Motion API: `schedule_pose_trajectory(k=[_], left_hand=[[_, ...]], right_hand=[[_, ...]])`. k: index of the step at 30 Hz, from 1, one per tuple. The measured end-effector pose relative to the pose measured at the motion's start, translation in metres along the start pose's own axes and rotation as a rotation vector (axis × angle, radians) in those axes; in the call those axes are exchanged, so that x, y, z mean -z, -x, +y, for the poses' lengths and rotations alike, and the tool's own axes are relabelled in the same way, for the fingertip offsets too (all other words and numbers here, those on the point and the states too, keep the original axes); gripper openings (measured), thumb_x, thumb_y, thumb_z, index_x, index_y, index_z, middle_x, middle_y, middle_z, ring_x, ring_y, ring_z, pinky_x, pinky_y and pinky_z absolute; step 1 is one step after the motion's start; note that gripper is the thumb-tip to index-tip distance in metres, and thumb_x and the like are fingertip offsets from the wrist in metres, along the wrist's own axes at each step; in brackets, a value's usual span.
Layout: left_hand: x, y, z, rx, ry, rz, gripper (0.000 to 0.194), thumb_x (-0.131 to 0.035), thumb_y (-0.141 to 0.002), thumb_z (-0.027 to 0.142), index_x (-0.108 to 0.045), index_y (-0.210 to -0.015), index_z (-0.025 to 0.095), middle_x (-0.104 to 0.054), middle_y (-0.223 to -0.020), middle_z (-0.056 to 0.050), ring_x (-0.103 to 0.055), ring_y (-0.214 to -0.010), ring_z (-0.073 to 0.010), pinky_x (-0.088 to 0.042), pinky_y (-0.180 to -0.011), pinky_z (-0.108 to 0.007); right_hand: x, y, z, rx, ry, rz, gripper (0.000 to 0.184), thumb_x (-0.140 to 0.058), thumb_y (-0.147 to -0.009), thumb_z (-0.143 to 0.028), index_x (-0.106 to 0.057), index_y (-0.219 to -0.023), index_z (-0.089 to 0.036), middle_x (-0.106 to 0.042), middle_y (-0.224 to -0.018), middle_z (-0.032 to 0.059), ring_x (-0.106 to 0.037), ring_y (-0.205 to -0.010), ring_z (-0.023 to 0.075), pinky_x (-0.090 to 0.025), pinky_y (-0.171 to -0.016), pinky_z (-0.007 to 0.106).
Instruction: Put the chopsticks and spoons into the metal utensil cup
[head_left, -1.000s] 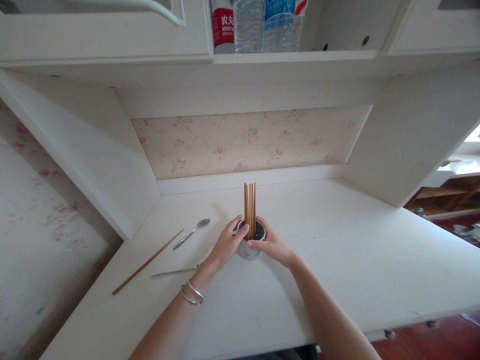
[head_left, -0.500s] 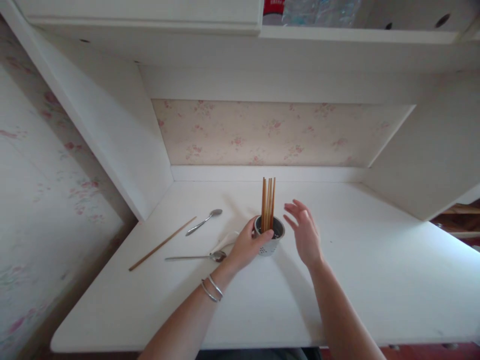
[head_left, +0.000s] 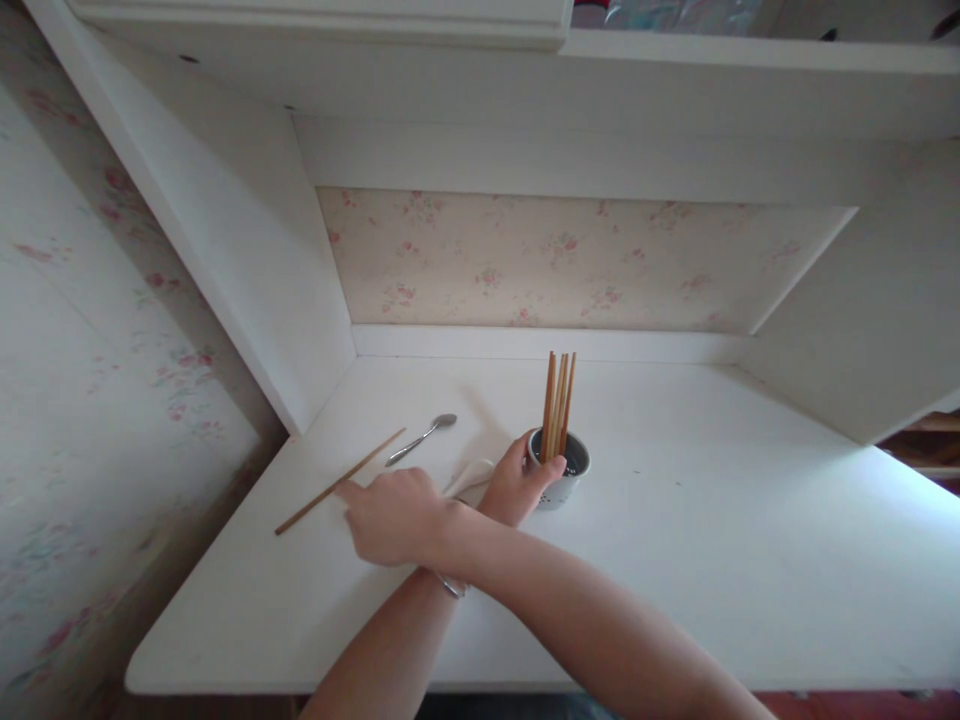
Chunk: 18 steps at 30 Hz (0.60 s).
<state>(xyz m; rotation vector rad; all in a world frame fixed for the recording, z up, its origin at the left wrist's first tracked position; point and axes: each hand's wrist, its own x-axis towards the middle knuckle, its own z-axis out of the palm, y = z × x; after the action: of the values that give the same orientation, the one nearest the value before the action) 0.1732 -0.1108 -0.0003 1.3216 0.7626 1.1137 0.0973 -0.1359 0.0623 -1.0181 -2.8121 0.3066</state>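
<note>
Left hand [head_left: 517,485] wraps the near left side of a pale cup [head_left: 562,490], its thumb laid over the rim and its fingers around the outer wall, a closed hold that seems meant to steady the cup. That makes sense, since the tall chopsticks [head_left: 557,400] standing inside rise well above the rim and probably leave it top-heavy. They lean together in a loose bunch, propped by the cup's wall.

The right forearm crosses over the left wrist, so the left hand can keep its hold while the right hand [head_left: 397,515] works on the far side. Its fingers are bent, with the back of the hand upward and the leading fingertip at the middle of a loose chopstick [head_left: 307,508]. I cannot tell whether it grips the stick or only meets it, as the palm is hidden.

That stick lies flat and slantwise on the worktop [head_left: 712,560], at the left. Just beside its far end rests a metal spoon [head_left: 422,440], bowl pointing away. A white spoon-like piece [head_left: 469,478] lies between the two hands, partly covered by them.
</note>
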Motion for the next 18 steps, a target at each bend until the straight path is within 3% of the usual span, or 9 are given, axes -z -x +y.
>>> schedule_pose_trajectory(k=[3, 8, 12, 18], left_hand=[[0.003, -0.002, -0.007, 0.008, 0.003, -0.020, 0.046, -0.062, -0.082, 0.043, -0.056, -0.120, 0.019, -0.065, -0.109, -0.010, -0.060, -0.097, -0.0212, -0.047, -0.090, -0.035], [0.004, -0.002, -0.008, -0.016, -0.029, -0.018, 0.043, -0.058, -0.084, 0.041, -0.057, -0.120, 0.018, -0.066, -0.107, -0.008, -0.059, -0.097, -0.0196, -0.046, -0.089, -0.032], [0.005, -0.001, -0.004, -0.023, -0.065, -0.028, 0.040, -0.054, -0.086, 0.041, -0.060, -0.117, 0.016, -0.067, -0.099, -0.007, -0.059, -0.090, -0.0183, -0.047, -0.083, -0.029], [0.006, -0.002, -0.004, -0.035, -0.081, -0.026, 0.040, -0.053, -0.086, 0.040, -0.060, -0.117, 0.015, -0.067, -0.097, -0.007, -0.059, -0.091, -0.0182, -0.046, -0.084, -0.030]], right_hand=[[-0.020, -0.036, -0.003, -0.009, 0.031, -0.087, 0.033, -0.052, -0.080, -0.027, -0.056, -0.111, -0.016, -0.071, -0.093, 0.0150, -0.069, -0.084, 0.0317, -0.056, -0.060, 0.043], [-0.039, -0.073, 0.013, 0.064, 0.136, -0.129, 0.021, -0.046, -0.089, -0.020, -0.059, -0.105, -0.017, -0.070, -0.098, 0.0133, -0.068, -0.094, 0.0278, -0.056, -0.068, 0.043], [-0.049, -0.082, 0.023, 0.151, 0.186, -0.140, 0.020, -0.043, -0.093, -0.021, -0.060, -0.103, -0.023, -0.070, -0.094, 0.0098, -0.067, -0.095, 0.0265, -0.056, -0.067, 0.042], [-0.049, -0.082, 0.025, 0.185, 0.212, -0.120, 0.030, -0.039, -0.095, -0.025, -0.049, -0.123, -0.031, -0.070, -0.092, 0.0083, -0.068, -0.084, 0.0253, -0.054, -0.061, 0.037]])
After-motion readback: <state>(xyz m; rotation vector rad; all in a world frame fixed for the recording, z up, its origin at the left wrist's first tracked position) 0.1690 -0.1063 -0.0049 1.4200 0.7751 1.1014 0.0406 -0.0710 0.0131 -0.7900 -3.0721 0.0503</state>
